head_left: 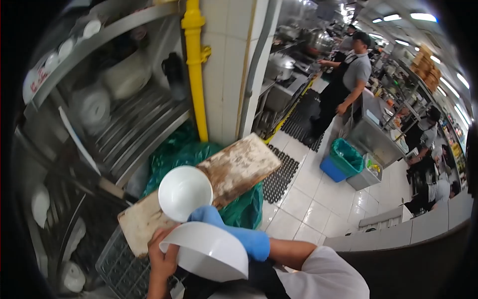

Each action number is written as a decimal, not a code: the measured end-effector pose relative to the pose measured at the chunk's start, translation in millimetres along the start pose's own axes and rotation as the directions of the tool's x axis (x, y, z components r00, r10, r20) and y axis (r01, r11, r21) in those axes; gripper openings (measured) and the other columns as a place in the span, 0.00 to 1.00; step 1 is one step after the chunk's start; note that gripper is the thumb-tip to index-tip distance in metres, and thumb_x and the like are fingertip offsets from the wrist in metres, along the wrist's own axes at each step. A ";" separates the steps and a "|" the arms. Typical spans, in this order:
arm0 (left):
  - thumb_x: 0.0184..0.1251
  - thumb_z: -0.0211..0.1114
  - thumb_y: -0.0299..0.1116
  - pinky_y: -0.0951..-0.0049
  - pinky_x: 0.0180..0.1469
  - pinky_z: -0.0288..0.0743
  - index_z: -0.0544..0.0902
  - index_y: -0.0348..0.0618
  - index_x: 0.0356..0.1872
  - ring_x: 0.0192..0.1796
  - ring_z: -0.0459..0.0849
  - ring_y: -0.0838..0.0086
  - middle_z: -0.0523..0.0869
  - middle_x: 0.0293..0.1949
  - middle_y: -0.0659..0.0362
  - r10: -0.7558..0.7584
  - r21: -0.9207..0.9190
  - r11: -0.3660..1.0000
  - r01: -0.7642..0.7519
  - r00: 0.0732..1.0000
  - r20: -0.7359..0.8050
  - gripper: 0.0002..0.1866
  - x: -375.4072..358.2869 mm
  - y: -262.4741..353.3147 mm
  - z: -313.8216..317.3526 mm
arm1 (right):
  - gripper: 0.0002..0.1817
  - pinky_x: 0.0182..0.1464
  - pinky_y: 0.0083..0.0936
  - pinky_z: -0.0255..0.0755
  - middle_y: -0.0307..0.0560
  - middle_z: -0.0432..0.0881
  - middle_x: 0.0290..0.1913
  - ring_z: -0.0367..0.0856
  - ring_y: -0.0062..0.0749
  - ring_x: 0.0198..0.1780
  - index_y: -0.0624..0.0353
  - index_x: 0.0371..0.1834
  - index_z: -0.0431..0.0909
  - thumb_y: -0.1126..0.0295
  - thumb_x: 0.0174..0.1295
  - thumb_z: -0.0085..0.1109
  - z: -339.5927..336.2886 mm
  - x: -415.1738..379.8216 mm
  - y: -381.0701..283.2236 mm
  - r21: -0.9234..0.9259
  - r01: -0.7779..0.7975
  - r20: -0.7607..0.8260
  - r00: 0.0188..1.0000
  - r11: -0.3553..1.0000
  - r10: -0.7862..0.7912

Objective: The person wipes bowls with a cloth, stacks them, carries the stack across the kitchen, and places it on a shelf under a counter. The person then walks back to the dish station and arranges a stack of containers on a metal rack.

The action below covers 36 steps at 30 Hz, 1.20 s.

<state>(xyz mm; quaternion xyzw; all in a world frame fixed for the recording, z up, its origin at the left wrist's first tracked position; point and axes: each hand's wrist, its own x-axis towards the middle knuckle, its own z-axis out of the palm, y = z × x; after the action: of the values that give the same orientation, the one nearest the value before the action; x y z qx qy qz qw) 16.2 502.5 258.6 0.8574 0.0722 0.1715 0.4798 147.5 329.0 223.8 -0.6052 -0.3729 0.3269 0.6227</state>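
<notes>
My bare left hand (162, 254) grips the rim of a large white bowl (211, 251), which is tilted on its side close to my body. Behind that bowl reaches my right hand (206, 217) in a blue rubber glove. Its gloved fingers are closed at the lower right edge of a second, round white bowl (185, 192), whose mouth faces me. The tilted bowl hides part of this glove. Beneath the round bowl is a worn, stained wooden board (244, 164), laid across green plastic bagging (241, 207).
Metal racks (134, 134) with white dishes stand at left, beside a yellow pipe (195, 70). A dark plastic crate (122, 264) sits below the board. Rightward, a blue bin (336, 167) and grey bin (366, 174) stand on the tiled floor. A person (346, 82) in an apron stands by the stoves; others work farther right.
</notes>
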 end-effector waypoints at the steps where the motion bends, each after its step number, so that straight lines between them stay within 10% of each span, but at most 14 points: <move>1: 0.60 0.58 0.30 0.67 0.49 0.73 0.81 0.32 0.47 0.45 0.81 0.61 0.82 0.46 0.46 0.029 0.003 1.000 -0.029 1.000 -0.001 0.16 -4.9 -6.2 2.5 | 0.13 0.44 0.26 0.73 0.39 0.78 0.36 0.76 0.22 0.36 0.66 0.41 0.77 0.67 0.58 0.59 7.8 31.6 63.3 0.064 -0.310 -0.022 0.950 0.949 0.311; 3: 0.62 0.60 0.28 0.72 0.45 0.73 0.80 0.30 0.45 0.40 0.81 0.71 0.84 0.38 0.53 -0.312 -0.256 0.926 0.278 0.944 -0.104 0.14 -11.3 -18.2 6.0 | 0.09 0.39 0.26 0.73 0.36 0.77 0.30 0.75 0.23 0.31 0.65 0.35 0.78 0.69 0.57 0.60 0.2 34.4 23.4 0.172 -0.284 0.037 0.959 0.943 0.282; 5: 0.62 0.61 0.28 0.74 0.44 0.73 0.80 0.29 0.45 0.40 0.80 0.74 0.84 0.38 0.55 -0.336 -0.324 0.905 0.275 0.929 -0.151 0.13 2.4 -8.4 3.9 | 0.07 0.34 0.25 0.73 0.34 0.75 0.24 0.73 0.24 0.26 0.64 0.29 0.78 0.70 0.57 0.60 -21.4 18.5 7.4 0.287 -0.288 0.104 0.957 0.914 0.269; 8: 0.62 0.62 0.26 0.77 0.44 0.73 0.79 0.29 0.47 0.40 0.80 0.76 0.84 0.39 0.57 -0.397 -0.423 0.865 0.268 0.882 -0.253 0.14 17.2 -20.3 -7.3 | 0.11 0.47 0.19 0.73 0.48 0.80 0.43 0.78 0.29 0.45 0.61 0.41 0.81 0.76 0.54 0.59 -68.7 -34.2 17.6 -0.291 -0.087 0.265 0.950 0.953 0.168; 10: 0.61 0.62 0.26 0.77 0.44 0.74 0.79 0.30 0.46 0.39 0.80 0.77 0.84 0.40 0.57 -0.423 -0.466 0.842 0.273 0.870 -0.254 0.13 32.7 -29.4 -18.4 | 0.11 0.47 0.18 0.73 0.47 0.80 0.42 0.78 0.26 0.44 0.62 0.42 0.80 0.78 0.55 0.58 -74.4 -46.0 -17.1 -0.231 -0.139 0.121 0.978 0.963 0.170; 12: 0.59 0.63 0.27 0.77 0.40 0.74 0.80 0.31 0.45 0.38 0.81 0.78 0.85 0.38 0.57 -0.357 -0.341 0.905 0.254 0.890 -0.283 0.14 49.6 -42.0 -27.3 | 0.11 0.47 0.18 0.73 0.46 0.80 0.41 0.78 0.23 0.42 0.63 0.43 0.79 0.80 0.56 0.57 -72.1 -48.8 -33.1 -0.168 -0.186 -0.010 0.982 0.968 0.187; 17: 0.51 0.64 0.30 0.74 0.35 0.75 0.81 0.31 0.39 0.31 0.81 0.76 0.85 0.31 0.55 -0.300 -0.121 0.953 0.277 0.912 -0.280 0.15 90.0 -86.3 -29.2 | 0.10 0.42 0.33 0.64 0.47 0.70 0.30 0.68 0.42 0.39 0.58 0.29 0.77 0.73 0.43 0.65 -78.2 -47.9 -39.0 -0.693 0.230 0.033 0.957 0.683 -0.288; 21: 0.49 0.65 0.31 0.72 0.31 0.75 0.81 0.32 0.39 0.28 0.83 0.72 0.85 0.30 0.54 -0.353 -0.085 0.935 0.343 0.913 -0.204 0.16 102.9 -103.9 -22.1 | 0.08 0.43 0.33 0.64 0.47 0.71 0.31 0.68 0.44 0.39 0.57 0.28 0.76 0.73 0.44 0.64 -71.8 -63.3 -25.6 -0.509 0.150 -0.101 0.968 0.848 -0.232; 23: 0.48 0.65 0.30 0.69 0.34 0.77 0.81 0.33 0.40 0.31 0.84 0.70 0.85 0.31 0.52 -0.319 -0.112 0.946 0.303 0.930 -0.180 0.16 105.4 -123.2 -15.3 | 0.06 0.48 0.31 0.67 0.51 0.73 0.40 0.72 0.45 0.39 0.61 0.33 0.75 0.70 0.60 0.57 -67.4 -71.0 -27.6 -0.520 0.034 -0.158 0.978 0.853 -0.135; 27: 0.44 0.67 0.32 0.66 0.31 0.79 0.78 0.33 0.44 0.30 0.85 0.68 0.84 0.32 0.51 -0.413 -0.112 0.910 0.399 0.894 -0.172 0.22 103.6 -136.4 -10.9 | 0.08 0.42 0.34 0.66 0.46 0.72 0.33 0.71 0.44 0.39 0.56 0.27 0.74 0.70 0.48 0.65 -49.8 -53.0 -25.2 -0.598 0.390 0.068 0.895 0.701 -0.440; 36: 0.49 0.66 0.35 0.68 0.32 0.80 0.76 0.33 0.48 0.32 0.86 0.66 0.84 0.34 0.48 -0.385 0.214 0.882 0.420 0.904 -0.184 0.24 98.7 -109.4 -14.8 | 0.08 0.44 0.33 0.67 0.44 0.77 0.34 0.74 0.39 0.41 0.52 0.28 0.78 0.74 0.44 0.66 -30.1 -31.4 -46.6 -0.610 0.408 0.160 0.903 0.679 -0.399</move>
<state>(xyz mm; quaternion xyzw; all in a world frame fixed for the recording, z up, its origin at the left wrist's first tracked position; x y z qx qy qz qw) 107.1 600.7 195.1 0.8631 0.3025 0.1157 0.3874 155.4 284.1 268.5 -0.6783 -0.5886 0.0418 0.4378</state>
